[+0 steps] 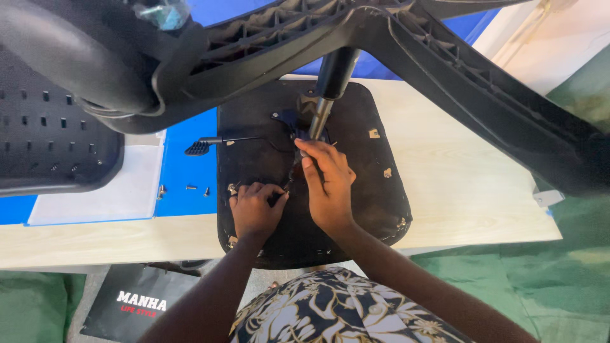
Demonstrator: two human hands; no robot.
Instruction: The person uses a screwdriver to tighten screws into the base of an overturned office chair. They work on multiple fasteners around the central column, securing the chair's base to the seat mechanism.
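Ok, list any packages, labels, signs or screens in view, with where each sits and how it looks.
Bag: on the floor at lower left, below the table edge; flat, black, with white and red print.
Tags: small pale squares on the black seat underside, right of the hands; print too small to tell.
No screens or signs.

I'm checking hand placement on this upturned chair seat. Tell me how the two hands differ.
The left hand is curled into a loose fist low on the seat underside; the right hand lies stretched out, its fingers reaching up to the mechanism plate at the foot of the gas cylinder. The left hand sits nearer the person, the right farther. Both rest on the black seat underside.
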